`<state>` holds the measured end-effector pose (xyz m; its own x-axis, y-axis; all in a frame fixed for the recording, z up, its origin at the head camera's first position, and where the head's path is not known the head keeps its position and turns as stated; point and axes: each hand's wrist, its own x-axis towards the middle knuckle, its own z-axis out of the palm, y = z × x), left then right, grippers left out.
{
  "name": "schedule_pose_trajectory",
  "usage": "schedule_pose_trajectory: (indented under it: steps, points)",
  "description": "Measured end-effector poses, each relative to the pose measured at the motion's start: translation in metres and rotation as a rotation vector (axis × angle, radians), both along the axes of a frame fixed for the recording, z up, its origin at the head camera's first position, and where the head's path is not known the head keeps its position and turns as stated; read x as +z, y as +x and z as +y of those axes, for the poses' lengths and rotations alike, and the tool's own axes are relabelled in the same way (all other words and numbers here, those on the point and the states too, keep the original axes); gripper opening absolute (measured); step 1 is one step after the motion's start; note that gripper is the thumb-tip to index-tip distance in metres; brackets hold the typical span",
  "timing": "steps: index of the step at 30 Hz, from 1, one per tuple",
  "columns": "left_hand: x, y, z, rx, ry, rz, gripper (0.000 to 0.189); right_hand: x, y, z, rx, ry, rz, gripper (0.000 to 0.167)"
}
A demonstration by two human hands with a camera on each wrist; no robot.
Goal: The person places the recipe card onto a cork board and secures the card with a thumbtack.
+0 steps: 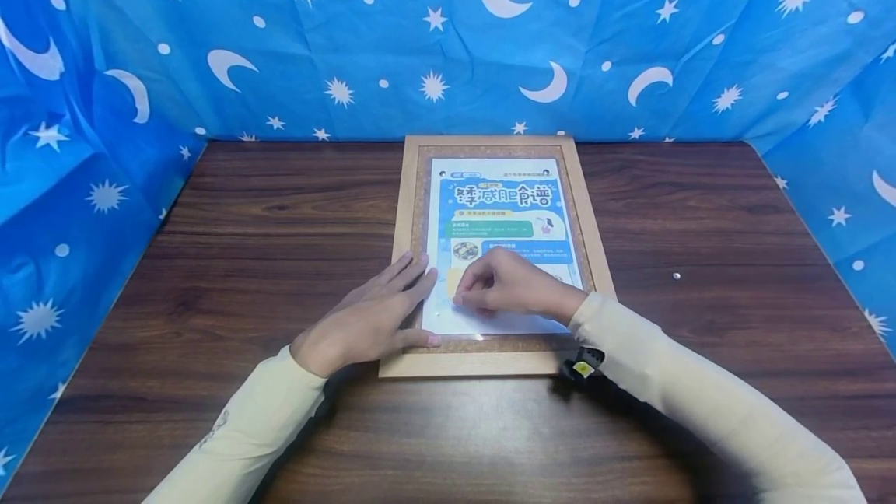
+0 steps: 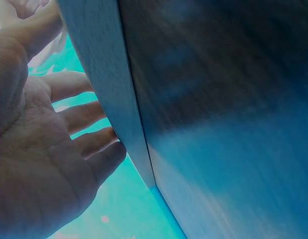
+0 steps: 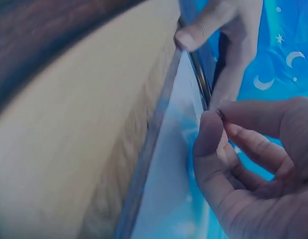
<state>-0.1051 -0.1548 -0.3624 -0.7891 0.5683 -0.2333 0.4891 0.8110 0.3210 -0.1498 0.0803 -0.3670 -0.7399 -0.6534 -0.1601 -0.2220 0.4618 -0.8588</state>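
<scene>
A wood-framed cork board [image 1: 476,366] lies on a dark wood-grain counter [image 1: 280,216], right of centre in the head view. Over its cork sits a printed sheet [image 1: 504,239] with blue, green and yellow panels, and a small round dot [image 1: 442,173] shows at its upper left, a similar one at its upper right.

The left hand [image 1: 378,313], at centre left, rests with its fingers straight and spread, fingertips at the sheet's left edge and thumb near its lower left corner. The right hand [image 1: 507,286] is over the lower half of the sheet, thumb and index finger pinching a tiny dark piece [image 3: 220,113] (too small to tell its full shape, even in the right wrist view).

At centre right of the head view, a small pale stud [image 1: 676,276] lies on the counter, well apart from the board. Blue cloth [image 1: 392,37] patterned with white moons and stars fills the upper part.
</scene>
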Motion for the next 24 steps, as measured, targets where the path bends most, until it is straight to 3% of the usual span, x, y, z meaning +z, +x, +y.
schedule_pose_trajectory:
  steps: [10,24]
  points:
    - [-0.002,0.000,0.000,0.003,0.003,-0.001,0.090,-0.002,0.003,-0.021,-0.074,-0.086,-0.320,0.006]
    - [-0.001,0.000,0.000,-0.004,-0.005,0.005,0.090,0.002,-0.003,-0.031,-0.087,-0.026,-0.378,0.010]
